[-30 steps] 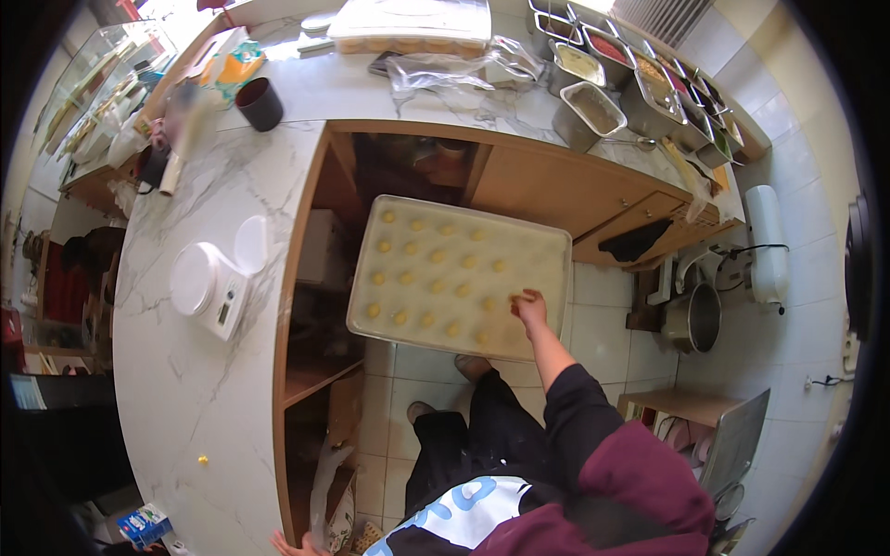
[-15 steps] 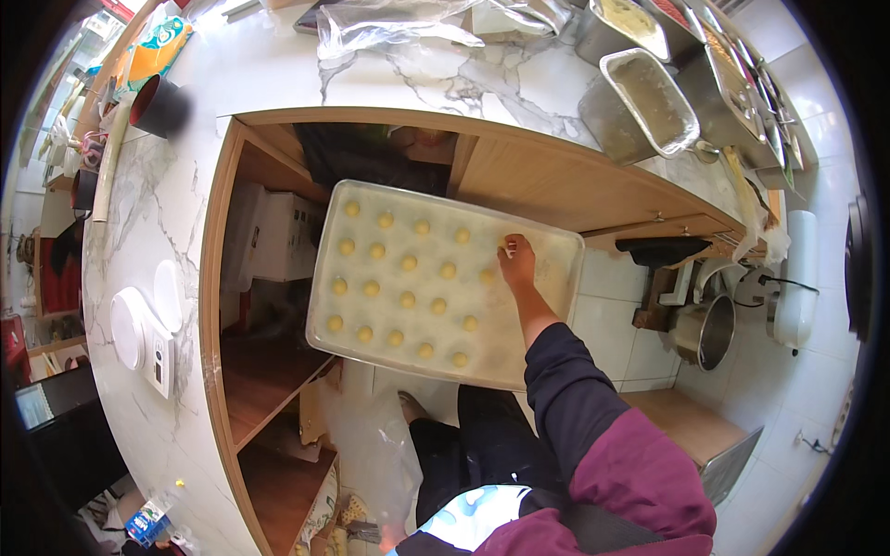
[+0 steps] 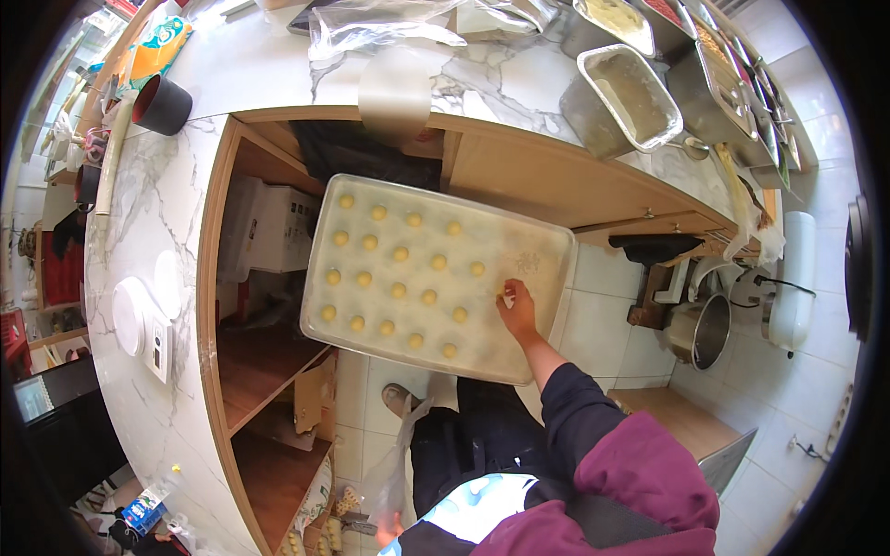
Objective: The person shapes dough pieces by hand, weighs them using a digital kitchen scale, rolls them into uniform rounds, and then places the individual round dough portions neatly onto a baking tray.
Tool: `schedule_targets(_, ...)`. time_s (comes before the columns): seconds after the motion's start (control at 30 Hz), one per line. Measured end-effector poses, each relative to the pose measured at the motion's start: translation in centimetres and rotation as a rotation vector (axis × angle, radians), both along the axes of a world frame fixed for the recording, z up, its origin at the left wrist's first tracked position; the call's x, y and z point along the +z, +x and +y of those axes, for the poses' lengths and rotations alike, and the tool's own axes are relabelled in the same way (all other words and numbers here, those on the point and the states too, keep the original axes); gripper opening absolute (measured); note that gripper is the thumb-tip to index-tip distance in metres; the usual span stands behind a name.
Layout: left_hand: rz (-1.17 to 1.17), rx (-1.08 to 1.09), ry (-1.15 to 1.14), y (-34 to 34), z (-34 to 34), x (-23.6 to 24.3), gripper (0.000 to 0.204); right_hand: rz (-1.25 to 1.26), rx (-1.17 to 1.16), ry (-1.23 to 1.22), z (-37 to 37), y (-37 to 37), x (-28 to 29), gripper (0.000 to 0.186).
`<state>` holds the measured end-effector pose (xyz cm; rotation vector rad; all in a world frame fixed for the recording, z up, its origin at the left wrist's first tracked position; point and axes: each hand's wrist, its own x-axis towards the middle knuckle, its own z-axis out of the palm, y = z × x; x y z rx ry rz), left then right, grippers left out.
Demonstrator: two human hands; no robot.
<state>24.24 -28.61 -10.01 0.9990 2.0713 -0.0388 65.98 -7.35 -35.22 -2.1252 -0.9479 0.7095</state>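
Note:
A large, shallow, translucent tray (image 3: 436, 361) holds rows of small, pale yellow dough balls (image 3: 400, 254), spaced apart. Over its right part, which has no balls in rows, is my right hand (image 3: 519, 310). Its thumb and fingers are pinched together, with a bit of a pale yellow dough ball showing at the tips. My left hand (image 3: 389, 530) shows only in part at the lower edge, beside my apron. Its fingers are closed on a clear plastic bag (image 3: 400, 473) that hangs by my leg.
A marble-look counter (image 3: 195, 232) bends around an open wooden cabinet (image 3: 269, 371). On it stand a white kitchen scale (image 3: 159, 343), a dark cup (image 3: 163, 105) and metal pans (image 3: 630, 97). A steel pot (image 3: 700, 332) sits at right. A shoe (image 3: 399, 398) shows below the tray.
My right hand has moved from the tray's upper right toward its middle right, nearer me. The plastic bag by my left hand has drawn narrower. The whole view has shifted slightly.

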Motion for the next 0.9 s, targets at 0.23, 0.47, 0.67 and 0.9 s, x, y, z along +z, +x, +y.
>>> schedule_targets(0.23,-0.048,-0.030,0.028,1.7,-0.4,-0.4,0.016,-0.032,0.036,-0.089,-1.7,0.4,-0.1,0.045)
schedule_targets(0.47,-0.096,-0.319,0.120,3.9,4.5,2.2,0.012,0.734,0.858,-0.345,-1.3,-9.8,12.0,0.083)
schedule_targets(0.67,-0.127,-0.375,0.457,4.6,8.5,4.8,0.020,0.430,1.677,0.205,-2.6,-19.3,21.4,0.060)
schedule_targets(0.9,-0.036,0.156,0.676,0.8,4.7,10.1,0.022,0.403,1.874,0.128,0.1,-22.1,21.8,0.024)
